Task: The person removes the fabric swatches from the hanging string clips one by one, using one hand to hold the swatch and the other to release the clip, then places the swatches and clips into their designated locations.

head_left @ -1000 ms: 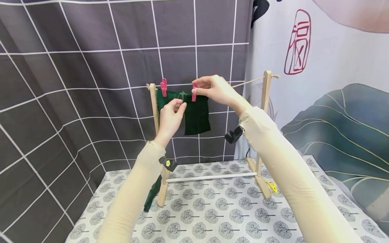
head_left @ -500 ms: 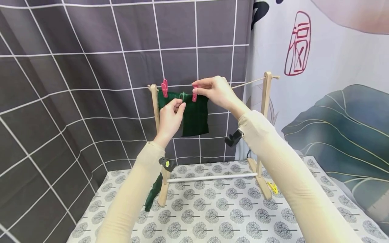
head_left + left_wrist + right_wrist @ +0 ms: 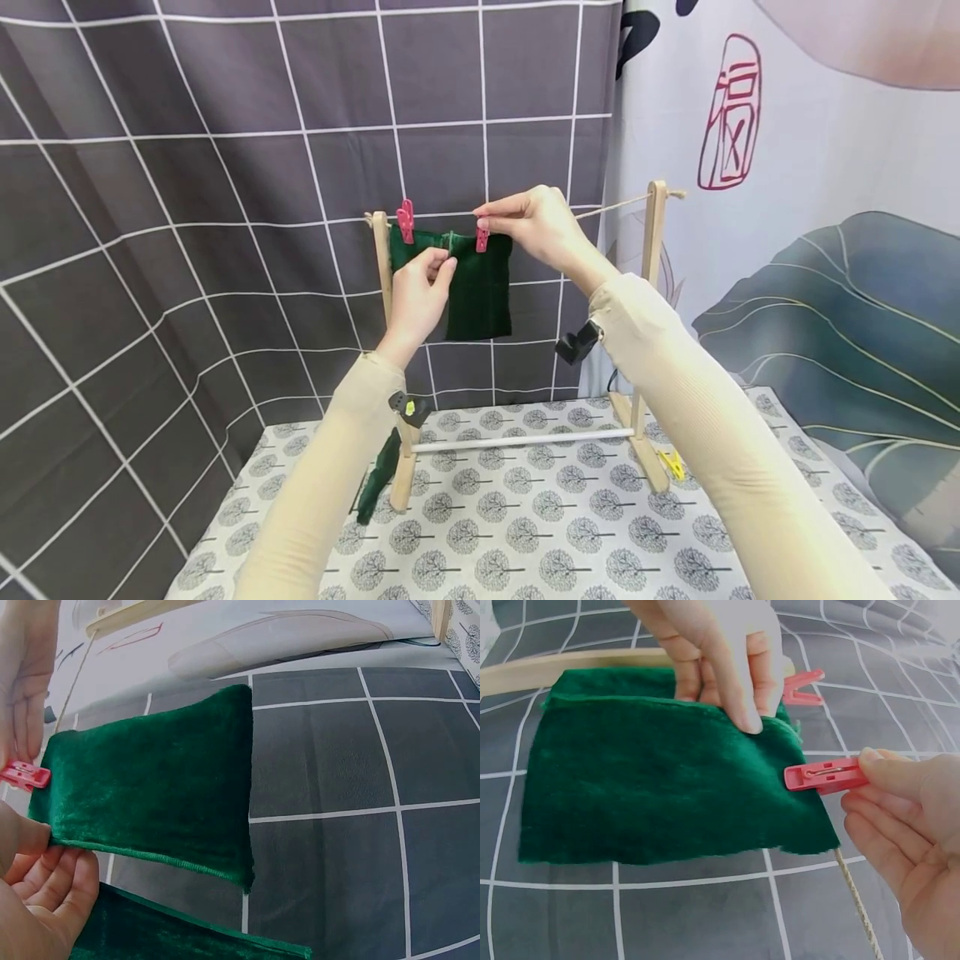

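- Pinching the green cloth near the top of a seamed side edge with the left hand, and gripping the pink clip by the upper end with the right hand.
- Hanging from the rope, nearer the left end than the right, with a 2nd pink clip close to the left post.
- Judged light, soft and limp, velvety and perhaps a little slippery; hard to break, but apt to sag from only 1 hold.
- Best held by the top edge, close to the rope, with the clip taken by the handles.
- Pointing downward, loose hem lowest, long axis nearly vertical, crossing the rope's line.
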Demonstrator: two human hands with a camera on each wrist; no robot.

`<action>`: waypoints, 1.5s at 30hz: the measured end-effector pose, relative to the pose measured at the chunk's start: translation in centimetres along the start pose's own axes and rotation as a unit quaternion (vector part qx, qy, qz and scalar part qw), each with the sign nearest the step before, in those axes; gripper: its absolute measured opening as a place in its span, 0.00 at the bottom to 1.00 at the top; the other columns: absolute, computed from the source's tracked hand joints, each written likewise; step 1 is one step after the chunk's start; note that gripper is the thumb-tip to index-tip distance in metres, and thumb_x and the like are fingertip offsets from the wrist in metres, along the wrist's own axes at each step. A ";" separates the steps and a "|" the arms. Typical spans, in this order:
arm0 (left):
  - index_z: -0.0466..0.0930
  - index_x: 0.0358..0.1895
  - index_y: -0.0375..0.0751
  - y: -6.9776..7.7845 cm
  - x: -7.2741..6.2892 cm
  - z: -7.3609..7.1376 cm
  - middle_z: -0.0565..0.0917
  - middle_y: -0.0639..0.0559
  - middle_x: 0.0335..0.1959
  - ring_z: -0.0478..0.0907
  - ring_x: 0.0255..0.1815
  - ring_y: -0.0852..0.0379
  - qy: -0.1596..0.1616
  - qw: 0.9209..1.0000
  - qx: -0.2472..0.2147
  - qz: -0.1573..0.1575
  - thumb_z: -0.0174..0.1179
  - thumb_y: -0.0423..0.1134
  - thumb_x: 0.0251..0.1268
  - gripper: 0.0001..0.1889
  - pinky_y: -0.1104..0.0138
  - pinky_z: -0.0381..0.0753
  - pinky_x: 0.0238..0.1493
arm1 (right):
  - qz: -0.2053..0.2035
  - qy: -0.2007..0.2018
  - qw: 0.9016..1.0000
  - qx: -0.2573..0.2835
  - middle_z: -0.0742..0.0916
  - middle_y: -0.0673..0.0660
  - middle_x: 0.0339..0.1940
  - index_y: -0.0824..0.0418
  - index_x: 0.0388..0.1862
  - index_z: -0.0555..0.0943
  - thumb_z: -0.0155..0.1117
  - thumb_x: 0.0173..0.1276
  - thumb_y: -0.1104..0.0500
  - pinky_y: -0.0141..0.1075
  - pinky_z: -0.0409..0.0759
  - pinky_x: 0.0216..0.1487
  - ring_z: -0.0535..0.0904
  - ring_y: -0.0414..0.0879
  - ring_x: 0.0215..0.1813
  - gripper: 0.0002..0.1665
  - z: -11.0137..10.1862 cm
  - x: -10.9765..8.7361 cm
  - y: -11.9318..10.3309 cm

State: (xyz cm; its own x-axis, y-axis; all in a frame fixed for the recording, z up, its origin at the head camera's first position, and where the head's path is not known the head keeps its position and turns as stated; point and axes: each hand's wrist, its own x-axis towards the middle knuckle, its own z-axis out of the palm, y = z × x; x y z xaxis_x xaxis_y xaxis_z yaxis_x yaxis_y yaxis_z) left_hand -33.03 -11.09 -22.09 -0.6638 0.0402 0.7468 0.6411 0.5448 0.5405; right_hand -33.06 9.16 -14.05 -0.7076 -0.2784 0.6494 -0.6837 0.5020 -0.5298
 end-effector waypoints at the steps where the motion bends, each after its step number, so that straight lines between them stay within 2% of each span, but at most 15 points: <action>1: 0.83 0.49 0.29 -0.1 -0.1 0.0 0.87 0.39 0.41 0.83 0.38 0.46 0.000 1.000 -0.001 -0.001 0.59 0.36 0.75 0.12 0.57 0.81 0.45 | -0.001 0.002 1.000 0.002 0.91 0.50 0.42 0.54 0.47 0.91 0.75 0.65 0.55 0.34 0.79 0.54 0.85 0.40 0.51 0.12 -0.1 0.0 -0.1; 8: 0.84 0.48 0.30 -0.7 -0.7 -0.3 0.87 0.39 0.40 0.83 0.37 0.46 0.004 1.000 0.003 0.004 0.61 0.36 0.73 0.11 0.57 0.82 0.45 | -0.010 0.009 1.000 0.020 0.91 0.52 0.42 0.56 0.48 0.91 0.75 0.65 0.56 0.33 0.79 0.54 0.87 0.40 0.49 0.13 -0.8 -0.3 -0.3; 13: 0.85 0.46 0.31 -1.1 -1.1 -0.3 0.88 0.41 0.38 0.83 0.35 0.48 0.004 1.000 -0.004 0.010 0.60 0.35 0.73 0.09 0.62 0.80 0.40 | -0.003 0.013 1.000 0.025 0.91 0.52 0.43 0.55 0.48 0.90 0.75 0.65 0.55 0.34 0.78 0.56 0.88 0.42 0.48 0.14 -1.6 -0.6 -0.4; 17: 0.85 0.45 0.30 -1.4 -1.3 -0.3 0.87 0.40 0.36 0.82 0.32 0.48 0.006 1.000 -0.006 0.024 0.58 0.32 0.73 0.09 0.64 0.76 0.36 | 0.001 0.013 1.000 0.010 0.91 0.52 0.45 0.54 0.51 0.90 0.75 0.65 0.53 0.37 0.79 0.57 0.87 0.42 0.50 0.16 -2.2 -1.1 -0.1; 23: 0.83 0.45 0.28 -2.0 -1.8 -0.2 0.85 0.39 0.35 0.80 0.32 0.46 -0.004 0.999 0.009 0.045 0.54 0.30 0.74 0.09 0.60 0.75 0.37 | 0.008 -0.009 1.000 -0.012 0.91 0.53 0.47 0.54 0.55 0.87 0.74 0.66 0.51 0.42 0.77 0.60 0.86 0.45 0.54 0.20 -2.9 -2.2 1.0; 28: 0.82 0.45 0.28 -2.4 -2.3 -0.6 0.83 0.39 0.36 0.78 0.34 0.46 -0.029 0.998 0.018 0.047 0.53 0.32 0.77 0.10 0.59 0.76 0.39 | 0.028 -0.035 0.999 -0.010 0.90 0.54 0.47 0.54 0.58 0.86 0.73 0.66 0.51 0.46 0.75 0.63 0.86 0.47 0.55 0.22 -3.6 -3.4 2.0; 33: 0.84 0.47 0.32 -2.7 -3.0 -1.9 0.85 0.41 0.43 0.82 0.40 0.49 -0.060 0.996 0.040 0.047 0.55 0.36 0.78 0.11 0.58 0.82 0.45 | 0.034 -0.036 0.999 -0.002 0.90 0.55 0.49 0.55 0.60 0.84 0.72 0.68 0.50 0.46 0.76 0.62 0.86 0.47 0.55 0.23 -4.4 -4.7 3.2; 37: 0.85 0.47 0.34 -3.1 -4.0 -3.1 0.87 0.42 0.44 0.85 0.41 0.48 -0.069 0.993 0.071 0.064 0.58 0.37 0.76 0.10 0.56 0.84 0.45 | 0.051 -0.029 0.998 -0.016 0.90 0.55 0.49 0.54 0.60 0.84 0.70 0.69 0.47 0.43 0.77 0.59 0.85 0.45 0.53 0.24 -5.3 -6.1 3.9; 41: 0.86 0.45 0.35 -3.7 -4.9 -4.7 0.85 0.45 0.33 0.80 0.30 0.51 -0.070 0.990 0.096 0.072 0.59 0.37 0.75 0.09 0.58 0.80 0.37 | 0.071 -0.022 0.997 -0.019 0.90 0.53 0.45 0.55 0.61 0.83 0.69 0.69 0.46 0.37 0.75 0.54 0.84 0.39 0.49 0.25 -6.5 -7.7 4.4; 45: 0.85 0.44 0.36 -4.5 -5.8 -6.8 0.81 0.48 0.24 0.70 0.22 0.52 -0.071 0.989 0.116 0.059 0.59 0.37 0.75 0.08 0.60 0.70 0.29 | 0.088 -0.016 0.996 -0.005 0.90 0.51 0.45 0.55 0.63 0.82 0.69 0.70 0.47 0.35 0.73 0.53 0.84 0.35 0.47 0.26 -7.8 -9.5 5.1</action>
State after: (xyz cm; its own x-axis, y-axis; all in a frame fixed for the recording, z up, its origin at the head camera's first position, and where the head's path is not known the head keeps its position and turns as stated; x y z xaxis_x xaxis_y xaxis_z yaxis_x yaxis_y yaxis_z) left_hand -29.50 -19.50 -26.21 -0.6475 0.2226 0.7289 0.6221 0.7069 0.3367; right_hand -28.48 20.76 -18.65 -0.8212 -0.2111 0.5301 -0.5477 0.5524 -0.6284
